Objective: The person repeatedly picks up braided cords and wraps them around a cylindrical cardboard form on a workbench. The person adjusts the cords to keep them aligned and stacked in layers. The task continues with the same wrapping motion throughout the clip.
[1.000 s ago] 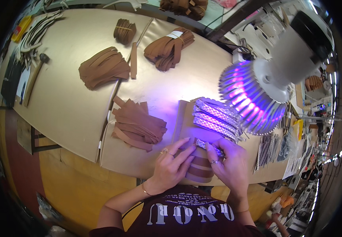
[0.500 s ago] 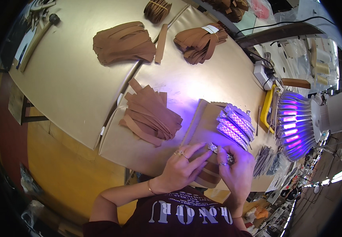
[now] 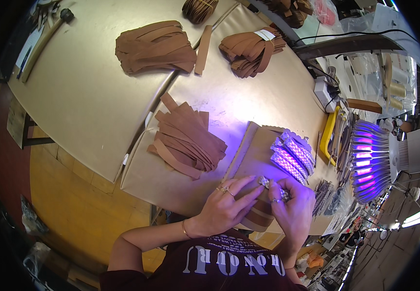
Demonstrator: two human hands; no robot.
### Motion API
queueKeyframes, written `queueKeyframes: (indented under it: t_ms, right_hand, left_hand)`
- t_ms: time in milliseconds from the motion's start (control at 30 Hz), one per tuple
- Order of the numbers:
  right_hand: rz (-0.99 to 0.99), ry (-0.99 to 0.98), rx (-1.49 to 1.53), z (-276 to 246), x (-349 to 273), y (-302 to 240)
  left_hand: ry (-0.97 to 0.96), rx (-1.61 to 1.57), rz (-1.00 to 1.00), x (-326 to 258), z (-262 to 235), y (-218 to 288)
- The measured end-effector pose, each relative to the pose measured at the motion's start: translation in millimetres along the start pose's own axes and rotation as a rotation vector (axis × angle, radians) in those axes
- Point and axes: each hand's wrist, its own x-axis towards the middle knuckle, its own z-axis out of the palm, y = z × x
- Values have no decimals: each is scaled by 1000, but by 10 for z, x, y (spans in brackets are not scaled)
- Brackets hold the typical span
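A short piece of braided strap (image 3: 284, 195), pale and grey, is pinched in my right hand (image 3: 295, 206), its cut end (image 3: 264, 182) poking out past the fingers. My left hand (image 3: 229, 201) lies with fingers stretched out beside that end, the fingertips at or close to it; whether they touch it I cannot tell. Both hands rest over a brown padded board (image 3: 253, 157). Just beyond my right hand, several more braided straps (image 3: 292, 157) lie side by side on the board, lit purple.
Brown strips (image 3: 190, 138) lie fanned left of the board. Farther off are a strip stack (image 3: 154, 48), a banded bundle (image 3: 253, 51) and a hammer (image 3: 47, 43). A finned lamp (image 3: 365, 162) glows purple at right, near a yellow tray (image 3: 330, 136).
The view has shifted slightly, so things sit a little differently in the picture. My hands keep nearly the same pose around the braided strap.
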Motion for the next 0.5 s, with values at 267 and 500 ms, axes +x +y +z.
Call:
queueKeyframes:
  t_ms: [267,500]
  right_hand:
    - [-99,75,30,63,14,85]
    - [-87,26,-1,37,11,101]
  left_hand:
    - [56,-43,-65,25,2,61]
    - [0,86,40,81,15,123]
